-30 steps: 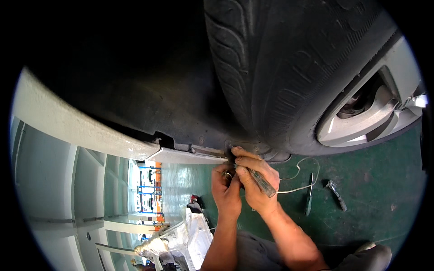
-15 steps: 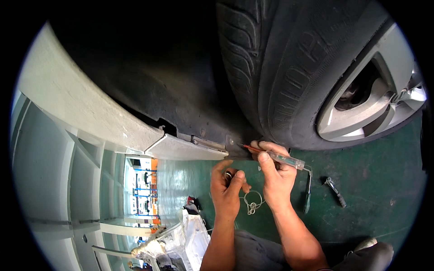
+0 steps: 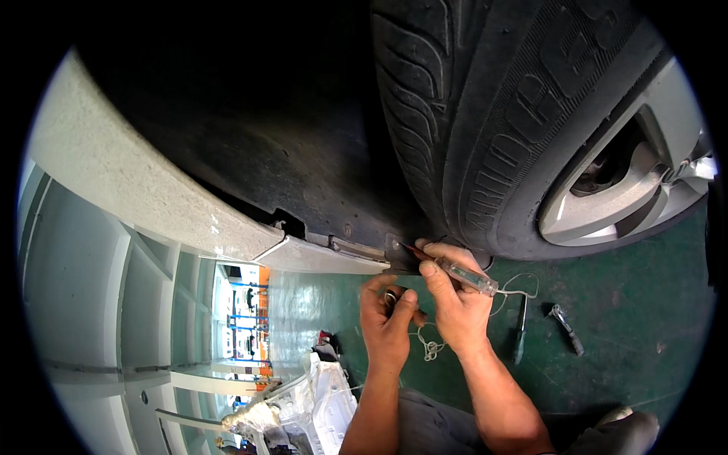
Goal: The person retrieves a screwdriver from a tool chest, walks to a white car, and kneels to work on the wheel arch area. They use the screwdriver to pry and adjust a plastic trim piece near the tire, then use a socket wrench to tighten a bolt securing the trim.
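The person's right hand (image 3: 461,311) has its fingers closed around a clear-handled probe (image 3: 472,278), pinched between the thumb and the curled forefinger. The handle's butt sticks out on the wheel side, while the reddish shaft leads past the fingertips, its dark tip at the lower edge of the black wheel-arch liner (image 3: 303,171); whether it touches cannot be told. A pale cord (image 3: 537,287) runs from the butt and loops beside the hand, and a tangle of thin pale cord hangs between the two hands. The left hand (image 3: 385,327), just beside the right and below the white sill panel (image 3: 322,255), has its fingers curled toward the thumb around a shiny round band; whether they grip anything cannot be told. Close above the right hand stands the tire (image 3: 508,121) on its silver wheel (image 3: 607,208). A teal-handled screwdriver (image 3: 520,341) and a ratchet wrench (image 3: 566,331) lie near each other on the green floor (image 3: 622,318).
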